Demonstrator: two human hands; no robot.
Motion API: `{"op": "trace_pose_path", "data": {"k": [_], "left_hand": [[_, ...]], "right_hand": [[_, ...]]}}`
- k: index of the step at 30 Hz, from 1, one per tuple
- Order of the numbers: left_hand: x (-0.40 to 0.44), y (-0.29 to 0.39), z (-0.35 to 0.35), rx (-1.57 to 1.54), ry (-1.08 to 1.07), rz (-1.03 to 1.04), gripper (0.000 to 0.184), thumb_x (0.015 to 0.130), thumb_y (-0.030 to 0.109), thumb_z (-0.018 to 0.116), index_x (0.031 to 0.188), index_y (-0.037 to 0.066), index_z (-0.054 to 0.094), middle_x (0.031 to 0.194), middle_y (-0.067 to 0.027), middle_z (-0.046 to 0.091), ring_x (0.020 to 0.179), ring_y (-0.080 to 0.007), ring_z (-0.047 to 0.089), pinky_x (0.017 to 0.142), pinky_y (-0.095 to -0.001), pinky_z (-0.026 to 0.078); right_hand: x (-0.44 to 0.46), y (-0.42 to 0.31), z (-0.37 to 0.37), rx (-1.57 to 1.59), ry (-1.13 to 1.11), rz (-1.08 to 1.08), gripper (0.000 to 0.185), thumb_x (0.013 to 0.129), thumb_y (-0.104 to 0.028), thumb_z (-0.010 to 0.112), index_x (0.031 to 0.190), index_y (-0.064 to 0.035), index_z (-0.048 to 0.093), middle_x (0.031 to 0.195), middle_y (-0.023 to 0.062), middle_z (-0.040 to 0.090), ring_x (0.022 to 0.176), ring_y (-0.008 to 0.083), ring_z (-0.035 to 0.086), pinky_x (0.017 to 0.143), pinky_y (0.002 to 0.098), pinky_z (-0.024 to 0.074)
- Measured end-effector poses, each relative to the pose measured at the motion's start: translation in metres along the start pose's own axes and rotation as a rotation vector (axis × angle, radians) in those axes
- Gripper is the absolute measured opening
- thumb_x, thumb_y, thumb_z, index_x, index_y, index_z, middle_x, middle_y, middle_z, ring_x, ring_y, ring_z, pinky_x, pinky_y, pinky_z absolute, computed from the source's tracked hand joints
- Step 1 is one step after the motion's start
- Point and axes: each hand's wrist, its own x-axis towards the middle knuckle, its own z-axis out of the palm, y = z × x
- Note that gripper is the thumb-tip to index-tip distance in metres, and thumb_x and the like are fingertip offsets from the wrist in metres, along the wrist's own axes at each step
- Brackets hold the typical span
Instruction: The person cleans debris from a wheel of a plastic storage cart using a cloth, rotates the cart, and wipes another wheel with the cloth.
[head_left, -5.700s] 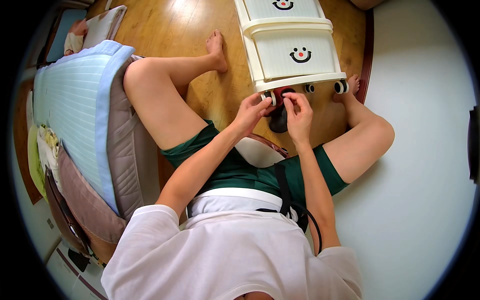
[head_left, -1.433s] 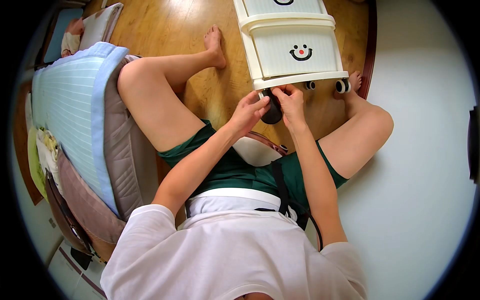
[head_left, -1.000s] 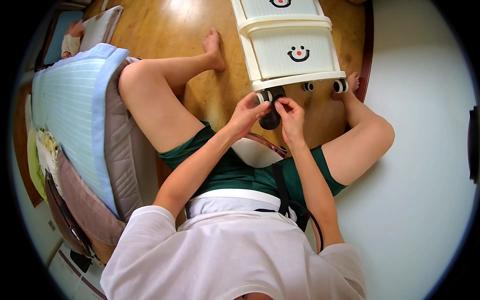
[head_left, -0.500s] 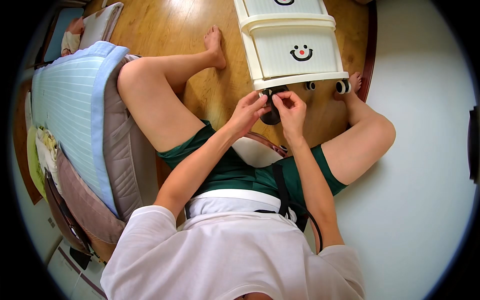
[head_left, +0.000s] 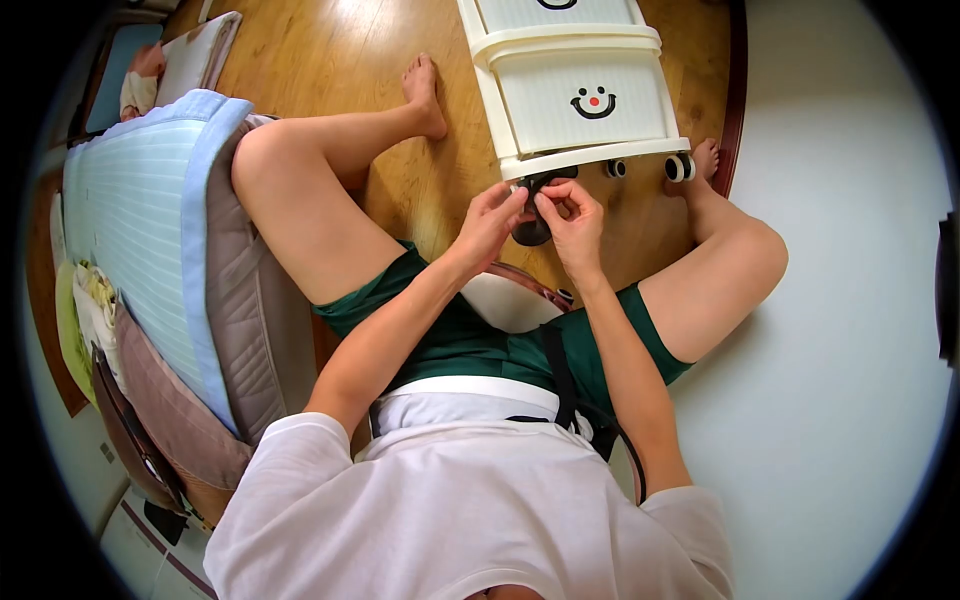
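Note:
A white plastic drawer unit (head_left: 572, 98) with a smiling face on its front lies ahead of me, its underside turned my way. Several small black-and-white caster wheels (head_left: 679, 168) sit along that lower edge. My left hand (head_left: 489, 221) is closed in a pinch by the edge's left end. Beside it, my right hand (head_left: 577, 228) pinches with thumb and index finger, the two fingertips almost meeting. Between and behind the fingers is a dark, rounded object (head_left: 532, 232), partly hidden; its kind is unclear. Whatever small thing the fingertips grip cannot be made out.
A cushioned seat or bed edge with a light-blue striped cover (head_left: 145, 220) stands on my left. To my right rises a pale wall (head_left: 850, 300). My bare legs are spread on the wooden floor (head_left: 300, 60) around the unit. A cream seat (head_left: 512, 302) is under me.
The view has shifted slightly, so the drawer unit appears a little further left. Both hands stay at the same spot, with a small movement of the right fingers.

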Motion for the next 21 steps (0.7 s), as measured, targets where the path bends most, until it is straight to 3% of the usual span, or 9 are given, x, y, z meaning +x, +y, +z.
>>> {"op": "trace_pose_path", "data": {"k": [1, 7, 13, 16, 17, 20, 21], "left_hand": [[-0.001, 0.0, 0.0, -0.003, -0.002, -0.004, 0.02, 0.095, 0.015, 0.053, 0.11, 0.002, 0.057, 0.103, -0.003, 0.061, 0.093, -0.0106, 0.057, 0.083, -0.0275, 0.047], [0.001, 0.003, -0.003, 0.007, -0.016, -0.029, 0.02, 0.095, 0.016, 0.053, 0.108, 0.002, 0.057, 0.104, -0.004, 0.062, 0.093, -0.0109, 0.058, 0.082, -0.0282, 0.047], [0.005, -0.002, -0.007, 0.042, 0.003, -0.061, 0.021, 0.095, 0.019, 0.053, 0.11, 0.003, 0.056, 0.107, -0.0052, 0.061, 0.096, -0.0137, 0.059, 0.087, -0.0311, 0.047], [0.002, 0.001, -0.004, -0.013, 0.009, -0.113, 0.024, 0.095, 0.02, 0.052, 0.113, 0.003, 0.053, 0.11, -0.0081, 0.06, 0.101, -0.0195, 0.059, 0.091, -0.0344, 0.047], [0.001, 0.003, -0.002, -0.044, -0.001, -0.123, 0.025, 0.096, 0.02, 0.052, 0.114, 0.003, 0.052, 0.112, -0.0094, 0.06, 0.103, -0.0219, 0.059, 0.092, -0.0359, 0.047], [-0.001, 0.006, 0.003, -0.136, -0.024, -0.141, 0.028, 0.096, 0.02, 0.052, 0.118, 0.003, 0.048, 0.115, -0.0127, 0.057, 0.107, -0.0278, 0.058, 0.095, -0.04, 0.047], [-0.001, 0.006, 0.003, -0.165, -0.028, -0.143, 0.029, 0.096, 0.02, 0.052, 0.119, 0.003, 0.047, 0.115, -0.0138, 0.057, 0.108, -0.0295, 0.057, 0.096, -0.0412, 0.047]], "right_hand": [[-0.003, 0.0, -0.002, -0.023, -0.016, -0.02, 0.007, 0.079, 0.002, 0.068, 0.082, 0.0011, 0.061, 0.09, 0.0019, 0.057, 0.076, 0.0071, 0.058, 0.064, 0.0205, 0.0464], [-0.015, 0.006, -0.013, 0.038, -0.03, 0.08, 0.009, 0.077, 0.004, 0.068, 0.082, 0.0012, 0.061, 0.084, 0.0024, 0.061, 0.07, 0.0068, 0.057, 0.064, 0.0204, 0.0469], [-0.018, 0.033, -0.024, -0.183, 0.007, 0.163, 0.007, 0.082, -0.004, 0.063, 0.085, 0.0018, 0.06, 0.082, 0.0041, 0.061, 0.062, 0.0064, 0.054, 0.059, 0.0218, 0.0449], [-0.016, 0.038, -0.035, -0.238, 0.114, 0.097, 0.013, 0.088, -0.011, 0.058, 0.091, 0.0018, 0.057, 0.081, 0.0068, 0.059, 0.062, 0.0108, 0.053, 0.059, 0.0248, 0.044], [-0.016, 0.035, -0.043, -0.346, 0.083, 0.121, 0.016, 0.092, -0.014, 0.051, 0.098, 0.0008, 0.049, 0.081, 0.0101, 0.057, 0.067, 0.0169, 0.055, 0.062, 0.0288, 0.0446], [-0.017, -0.022, -0.033, -0.343, 0.143, 0.348, 0.016, 0.095, -0.015, 0.047, 0.1, -0.0002, 0.043, 0.083, 0.0121, 0.056, 0.075, 0.0214, 0.057, 0.066, 0.0332, 0.0445], [-0.017, -0.017, -0.036, -0.442, 0.139, 0.257, 0.016, 0.095, -0.015, 0.046, 0.101, -0.0006, 0.042, 0.083, 0.0126, 0.056, 0.075, 0.0223, 0.058, 0.067, 0.0339, 0.0446]]}}
